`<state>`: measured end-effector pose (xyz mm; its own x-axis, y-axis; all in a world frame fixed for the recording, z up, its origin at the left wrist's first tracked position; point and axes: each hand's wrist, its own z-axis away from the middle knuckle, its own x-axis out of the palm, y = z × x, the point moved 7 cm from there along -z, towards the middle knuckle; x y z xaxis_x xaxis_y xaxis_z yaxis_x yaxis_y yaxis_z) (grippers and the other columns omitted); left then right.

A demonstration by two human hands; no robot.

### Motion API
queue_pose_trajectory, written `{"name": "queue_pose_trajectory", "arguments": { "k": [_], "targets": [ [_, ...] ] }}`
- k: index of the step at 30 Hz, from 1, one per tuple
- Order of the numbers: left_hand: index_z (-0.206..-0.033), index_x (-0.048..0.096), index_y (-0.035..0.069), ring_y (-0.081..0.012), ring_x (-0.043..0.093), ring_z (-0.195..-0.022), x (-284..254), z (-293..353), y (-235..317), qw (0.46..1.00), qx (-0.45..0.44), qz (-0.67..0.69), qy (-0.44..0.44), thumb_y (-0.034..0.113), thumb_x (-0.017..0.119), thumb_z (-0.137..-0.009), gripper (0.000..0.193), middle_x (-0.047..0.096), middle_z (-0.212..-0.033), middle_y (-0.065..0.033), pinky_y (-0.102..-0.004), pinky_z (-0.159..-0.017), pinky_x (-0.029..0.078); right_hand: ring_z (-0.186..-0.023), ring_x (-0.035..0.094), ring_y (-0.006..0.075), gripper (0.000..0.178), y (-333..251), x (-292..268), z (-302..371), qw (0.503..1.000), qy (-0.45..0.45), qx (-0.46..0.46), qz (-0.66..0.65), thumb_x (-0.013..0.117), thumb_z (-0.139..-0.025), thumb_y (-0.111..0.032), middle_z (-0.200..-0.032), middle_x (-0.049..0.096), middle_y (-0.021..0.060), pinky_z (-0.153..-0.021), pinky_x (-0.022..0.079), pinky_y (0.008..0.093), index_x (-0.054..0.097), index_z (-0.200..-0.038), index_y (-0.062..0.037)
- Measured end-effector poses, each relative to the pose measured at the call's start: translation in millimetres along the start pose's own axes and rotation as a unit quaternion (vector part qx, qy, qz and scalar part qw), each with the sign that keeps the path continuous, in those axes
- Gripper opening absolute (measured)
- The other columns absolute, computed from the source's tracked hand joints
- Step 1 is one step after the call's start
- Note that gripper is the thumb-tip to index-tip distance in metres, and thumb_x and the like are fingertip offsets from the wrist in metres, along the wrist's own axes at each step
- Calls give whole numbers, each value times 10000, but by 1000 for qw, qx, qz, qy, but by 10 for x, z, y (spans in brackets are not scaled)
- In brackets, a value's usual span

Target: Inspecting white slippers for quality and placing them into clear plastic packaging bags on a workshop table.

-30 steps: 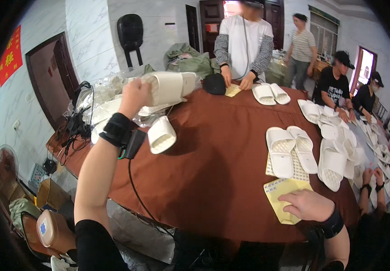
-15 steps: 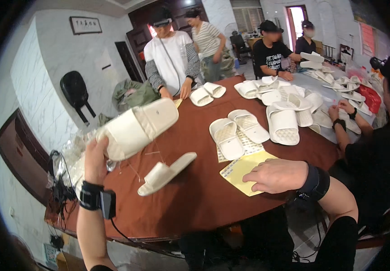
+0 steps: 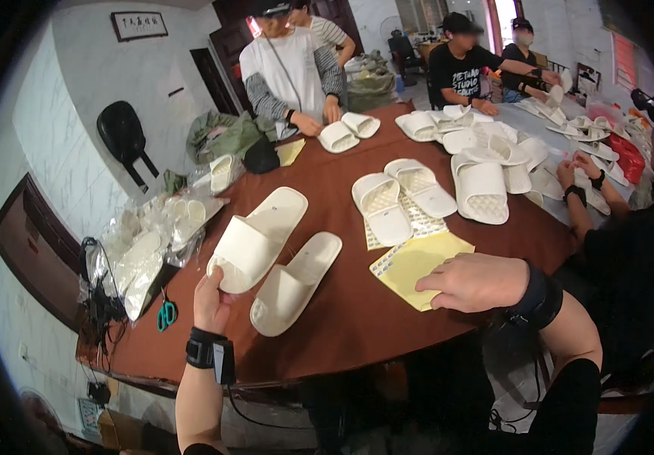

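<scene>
My left hand [image 3: 214, 299] grips a white open-toe slipper [image 3: 245, 246] by its toe end, low over the brown-covered table. Right beside it a matching slipper [image 3: 285, 299] rests on the cloth. My right hand [image 3: 478, 284] is over the near right part of a yellow sticker sheet [image 3: 410, 262], thumb and fingertips drawn together; anything pinched between them is too small to see. Just beyond that sheet, a left slipper [image 3: 380, 216] and a right slipper [image 3: 427, 197] lie side by side, partly covering another patterned sheet [image 3: 427, 224].
Teal-handled scissors [image 3: 166, 315] and plastic-bagged slippers [image 3: 145, 254] lie at the left edge. A pile of slippers [image 3: 486, 152] covers the far right. Across the table, a person [image 3: 289, 83] reaches toward a slipper pair [image 3: 349, 130]; a dark cap [image 3: 261, 155] lies nearby. Other people sit along the right.
My left hand has brought its slipper down and rightward, beside the other one. That other slipper now shows more of its top. My right hand stays at the yellow sheet.
</scene>
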<state>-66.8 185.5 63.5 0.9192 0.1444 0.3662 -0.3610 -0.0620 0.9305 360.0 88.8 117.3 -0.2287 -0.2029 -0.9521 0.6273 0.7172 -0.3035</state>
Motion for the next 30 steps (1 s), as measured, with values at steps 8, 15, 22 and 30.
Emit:
{"name": "queue_pose_trajectory", "arguments": {
  "k": [8,15,22,30],
  "targets": [
    [-1412,390,-4,-346,580,-1184,-338,101,-294,999,-45,26,11,220,429,-1033,442,526,-1363,-183,-495,-911,539,-866,647,398,257,-49,91,-188,1000,-14,-16,-14,605,-894,-232,-883,671,198,-766,500,486,619,-1084,-60],
    [-1417,386,-7,-341,554,-1221,-342,182,-264,998,-52,10,22,224,424,-1036,447,521,-1370,-180,-505,-987,494,-877,648,391,264,-70,161,-255,999,-34,-14,-31,604,-901,-232,-895,673,200,-779,497,485,618,-1092,-50],
    [-1425,390,7,-336,543,-1237,48,367,-138,996,-39,70,-28,203,433,-1021,451,512,-1391,-164,-507,-1052,449,-854,650,400,293,-129,127,-270,999,-25,-28,-19,609,-904,-235,-891,675,205,-769,505,482,620,-1126,-44],
    [-1373,448,-23,-310,588,-1188,467,957,-189,983,-97,120,-101,252,561,-979,494,570,-1328,-174,-493,-1032,461,-890,627,402,258,-154,27,-290,1000,12,19,-16,611,-885,-185,-933,665,205,-783,498,463,627,-1099,-41]
  ]
}}
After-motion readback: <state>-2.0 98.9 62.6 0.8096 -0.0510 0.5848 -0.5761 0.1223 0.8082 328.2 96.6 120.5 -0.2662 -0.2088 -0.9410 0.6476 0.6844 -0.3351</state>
